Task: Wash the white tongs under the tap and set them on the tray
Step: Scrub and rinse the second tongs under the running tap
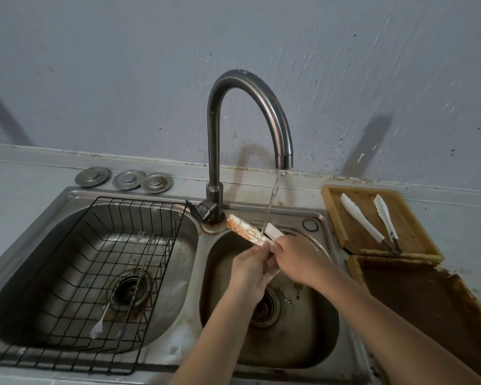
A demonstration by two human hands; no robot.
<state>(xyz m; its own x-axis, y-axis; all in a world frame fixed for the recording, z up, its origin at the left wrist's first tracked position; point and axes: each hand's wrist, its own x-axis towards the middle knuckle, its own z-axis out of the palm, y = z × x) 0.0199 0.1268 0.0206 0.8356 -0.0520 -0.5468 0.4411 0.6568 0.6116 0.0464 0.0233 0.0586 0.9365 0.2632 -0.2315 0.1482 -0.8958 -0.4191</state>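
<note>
No brand, label or lettering can be read anywhere at this stained stainless-steel double sink (195,276), set in a pale grey worktop below a scuffed, spotted grey-blue wall. Both bare forearms reach in from the lower right over the right-hand basin. The left hand (252,269) curls its fingers round the handle end of a pair of white plastic tongs (246,232) smeared with orange-brown residue, their tips pointing up and away to the left. The right hand (296,258), just beside it and touching it, pinches the same tongs, its fingers bent over the near part of the blades. A thin stream of water (272,201) falls from the dark curved metal gooseneck tap (250,107) above the hands and strikes the tongs just beyond the fingertips. Right of the right hand, a light wooden tray (333,215) on the worktop holds two more white tongs (364,219) with metal handle ends, lying apart. Nearer, under the right forearm, sits a dark brown stained wooden tray (417,295). Left of the left hand, a black wire rack (89,262) fills the other basin, holding thin long-handled utensils (122,298). Beyond it lie three round metal sink plugs (125,179).
</note>
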